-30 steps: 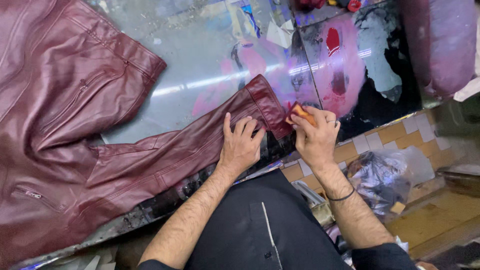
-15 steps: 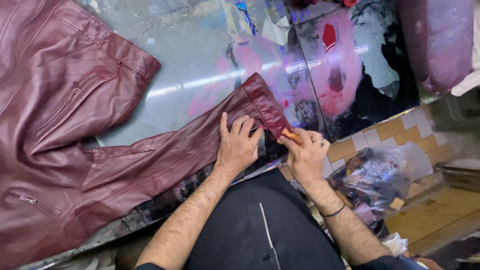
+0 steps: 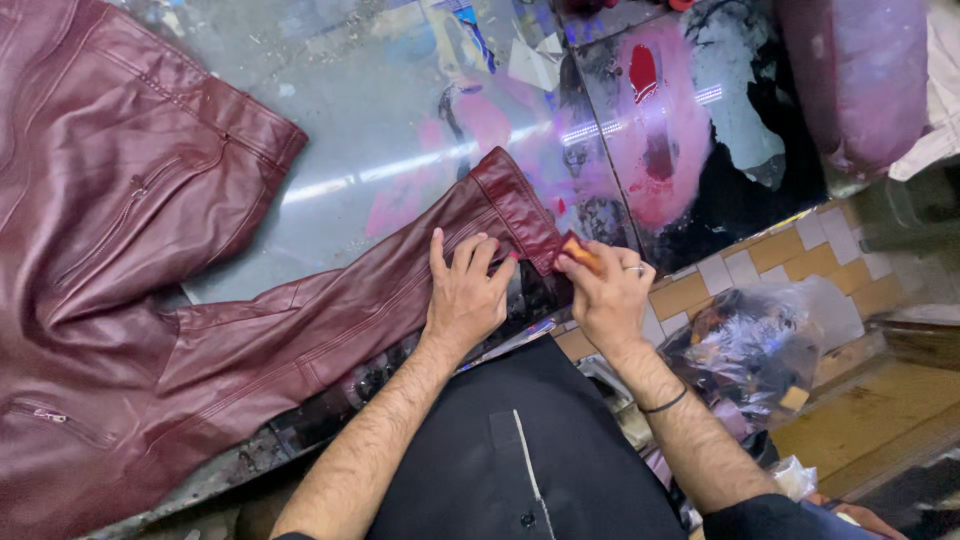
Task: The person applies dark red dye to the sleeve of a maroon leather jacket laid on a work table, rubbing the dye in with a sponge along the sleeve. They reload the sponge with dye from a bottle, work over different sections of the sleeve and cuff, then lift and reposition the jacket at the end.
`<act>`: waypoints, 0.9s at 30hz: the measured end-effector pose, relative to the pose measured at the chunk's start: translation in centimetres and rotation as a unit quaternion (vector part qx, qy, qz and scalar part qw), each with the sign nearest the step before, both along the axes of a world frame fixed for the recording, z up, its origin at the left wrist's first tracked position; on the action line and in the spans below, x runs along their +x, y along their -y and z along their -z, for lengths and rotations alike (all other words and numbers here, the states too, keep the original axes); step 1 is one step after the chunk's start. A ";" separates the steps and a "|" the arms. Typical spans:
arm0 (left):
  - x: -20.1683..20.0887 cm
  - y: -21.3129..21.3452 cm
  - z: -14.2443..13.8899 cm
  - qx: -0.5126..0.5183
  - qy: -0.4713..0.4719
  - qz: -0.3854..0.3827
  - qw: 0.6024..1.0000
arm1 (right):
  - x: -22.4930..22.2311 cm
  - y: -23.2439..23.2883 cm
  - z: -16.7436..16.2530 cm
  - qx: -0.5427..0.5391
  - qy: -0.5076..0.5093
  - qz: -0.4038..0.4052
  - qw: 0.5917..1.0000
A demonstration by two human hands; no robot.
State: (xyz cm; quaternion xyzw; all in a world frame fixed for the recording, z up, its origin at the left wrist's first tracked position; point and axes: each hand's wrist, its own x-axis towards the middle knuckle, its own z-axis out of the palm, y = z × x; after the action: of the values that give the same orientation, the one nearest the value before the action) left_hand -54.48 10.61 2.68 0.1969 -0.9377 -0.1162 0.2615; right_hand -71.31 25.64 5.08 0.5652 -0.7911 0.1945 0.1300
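A maroon leather jacket [image 3: 150,250] lies spread on a glass-topped worktable [image 3: 400,130], one sleeve stretching toward me. My left hand [image 3: 465,290] presses flat on that sleeve just behind the cuff [image 3: 515,205], fingers apart. My right hand [image 3: 605,295] pinches a small orange pad [image 3: 580,252] against the near edge of the cuff. A ring is on that hand and a dark band on its wrist.
The tabletop carries pink and red stains [image 3: 650,120] and scraps of paper [image 3: 530,60]. A crumpled clear plastic bag [image 3: 760,340] sits below the table edge on my right, beside tan tiles [image 3: 790,260]. A maroon bundle [image 3: 860,80] lies at the far right.
My right hand has slid with the orange pad along the cuff edge, down and closer to me. My left hand stays pressed on the sleeve.
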 end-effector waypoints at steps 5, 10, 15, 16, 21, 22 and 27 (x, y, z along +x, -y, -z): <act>0.0 0.0 0.0 0.003 0.000 0.002 1.000 | -0.4 1.0 -0.2 -0.037 0.004 0.023 0.999; 0.0 0.0 0.0 0.004 0.001 0.003 1.000 | -1.1 2.4 -0.3 0.015 0.009 -0.002 1.000; 0.0 0.1 0.0 0.002 0.015 -0.003 1.000 | -1.4 1.8 -0.5 -0.021 -0.009 -0.039 0.999; 0.0 0.0 0.0 0.000 0.017 -0.004 1.000 | -1.3 1.5 -0.6 -0.006 -0.003 -0.019 1.000; -0.1 -0.1 -0.1 0.007 0.020 -0.002 1.000 | -0.8 0.8 -0.6 -0.062 0.048 0.061 0.995; -0.2 -0.1 -0.2 0.004 0.021 0.001 1.000 | -0.8 0.9 -0.4 -0.048 0.029 0.020 0.998; -0.4 0.0 -0.2 -0.005 0.024 -0.001 1.000 | -1.6 2.7 0.2 -0.044 0.035 0.024 0.998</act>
State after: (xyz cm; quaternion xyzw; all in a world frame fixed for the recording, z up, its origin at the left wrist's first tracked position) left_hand -54.84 10.59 2.89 0.1990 -0.9442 -0.1069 0.2395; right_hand -72.94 22.95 4.89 0.5325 -0.7992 0.2455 0.1319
